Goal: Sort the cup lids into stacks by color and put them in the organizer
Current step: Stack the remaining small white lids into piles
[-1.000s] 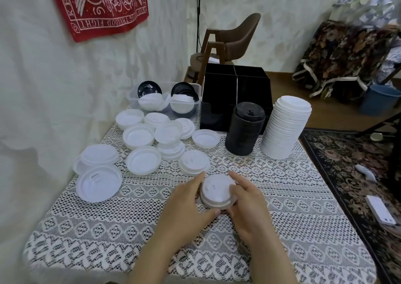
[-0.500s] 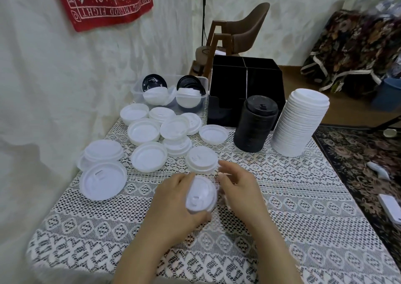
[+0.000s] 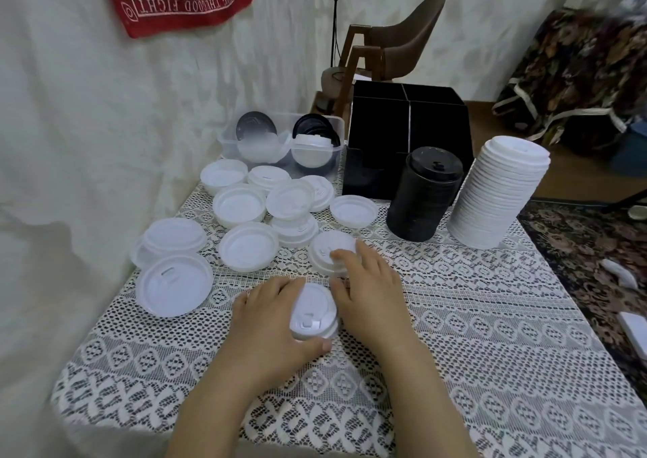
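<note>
Gripping a small stack of white lids (image 3: 312, 312) near the table's front centre, the left hand (image 3: 271, 321) is curled around it, thumb under the near edge and fingers over the far side, the stack tilted. The right hand (image 3: 369, 289) is spread open just beside it, holding nothing, its fingertips (image 3: 339, 255) resting on a white lid (image 3: 331, 249) lying on the lace tablecloth (image 3: 490, 335). Loose white lids (image 3: 245, 209) are scattered at left. A tall white stack (image 3: 497, 195) stands at right, touching a black stack (image 3: 423, 195). The black organizer (image 3: 406, 135) sits behind them, far centre. A clear bin (image 3: 280, 142) at far left holds black and white lids.
</note>
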A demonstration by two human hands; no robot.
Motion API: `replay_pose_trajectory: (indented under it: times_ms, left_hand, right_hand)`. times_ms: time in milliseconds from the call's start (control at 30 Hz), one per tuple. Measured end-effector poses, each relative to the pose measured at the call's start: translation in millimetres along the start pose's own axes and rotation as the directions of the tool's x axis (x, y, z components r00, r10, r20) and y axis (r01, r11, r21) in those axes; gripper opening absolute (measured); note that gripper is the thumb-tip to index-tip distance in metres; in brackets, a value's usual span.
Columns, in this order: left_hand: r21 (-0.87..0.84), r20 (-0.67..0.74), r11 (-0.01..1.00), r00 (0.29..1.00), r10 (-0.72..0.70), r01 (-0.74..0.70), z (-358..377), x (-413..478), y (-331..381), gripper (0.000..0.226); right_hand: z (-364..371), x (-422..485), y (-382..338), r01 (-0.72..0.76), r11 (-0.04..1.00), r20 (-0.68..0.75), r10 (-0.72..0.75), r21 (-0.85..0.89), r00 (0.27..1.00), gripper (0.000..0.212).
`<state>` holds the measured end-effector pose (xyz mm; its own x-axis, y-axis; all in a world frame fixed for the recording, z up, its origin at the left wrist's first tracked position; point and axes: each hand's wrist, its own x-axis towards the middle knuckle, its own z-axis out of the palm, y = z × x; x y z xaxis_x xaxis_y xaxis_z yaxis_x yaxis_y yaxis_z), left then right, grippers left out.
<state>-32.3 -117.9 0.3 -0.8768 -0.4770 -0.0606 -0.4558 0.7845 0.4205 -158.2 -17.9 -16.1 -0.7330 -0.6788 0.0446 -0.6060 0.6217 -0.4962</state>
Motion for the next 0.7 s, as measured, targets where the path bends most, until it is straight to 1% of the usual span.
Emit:
replay_pose_trajectory:
  times_ms: [67,167,200,267,300,367,433,467,533,600,667,700]
  left_hand:
    - [-0.002,0.032,1.0,0.999,0.018,-0.018,-2.3,0.2,-1.9,0.095]
    - [-0.044,0.103,0.999,0.994,0.028,-0.023,-5.9,-0.9,-8.0,0.098]
    - [-0.083,0.103,0.996,0.994,0.026,-0.018,-6.5,-1.6,-10.7,0.097]
    - [-0.181,0.052,0.983,0.998,0.019,-0.009,-6.5,-1.9,-15.6,0.095]
    - [-0.219,0.02,0.976,1.0,0.01,-0.005,-6.1,-1.2,-17.5,0.095]
    - [-0.246,-0.022,0.969,1.0,0.0,-0.006,-5.4,0.0,-17.7,0.092]
    - [-0.241,-0.036,0.97,0.999,-0.002,-0.007,-2.5,2.3,-17.0,0.089]
    - [-0.244,-0.044,0.97,0.999,-0.008,-0.003,-1.3,3.8,-16.5,0.089]
    - [-0.267,-0.067,0.964,0.998,-0.02,0.001,-0.1,7.2,-15.2,0.091]
    - [-0.3,-0.074,0.954,0.997,-0.003,-0.019,-1.0,11.5,-13.1,0.09]
    - [-0.355,-0.092,0.934,0.996,0.02,-0.052,-1.1,14.8,-11.2,0.085]
    - [-0.365,-0.098,0.93,0.995,0.011,-0.046,-1.2,15.8,-10.0,0.083]
  right_hand:
    - [0.9,10.8,-0.7,-0.001,1.0,-0.023,0.0,-0.024,1.0,0.04]
    - [-1.1,25.1,-4.8,-0.002,1.0,-0.045,0.001,-0.016,0.999,0.042]
    - [-1.7,28.1,-5.8,0.001,1.0,-0.056,-0.002,-0.017,0.998,0.042]
    - [-2.3,32.4,-4.3,0.007,1.0,-0.085,-0.008,-0.012,0.996,0.042]
    - [-2.9,32.7,-2.0,0.004,1.0,-0.098,-0.001,0.031,0.995,0.042]
    - [-5.0,30.9,3.9,0.008,0.974,-0.108,0.017,0.225,0.994,0.04]
    - [-9.1,25.7,9.4,0.033,0.898,-0.107,0.016,0.438,0.994,0.038]
    - [-11.7,22.3,11.5,0.039,0.858,-0.083,0.004,0.512,0.997,0.039]
    - [-15.9,16.7,14.9,0.06,0.817,-0.014,-0.063,0.574,0.998,0.041]
    - [-16.0,15.7,18.2,0.096,0.816,0.027,-0.135,0.57,0.99,0.045]
    - [-14.5,15.8,19.5,0.119,0.815,0.057,-0.183,0.567,0.981,0.049]
    - [-13.7,16.0,20.0,0.129,0.821,0.068,-0.199,0.556,0.978,0.051]
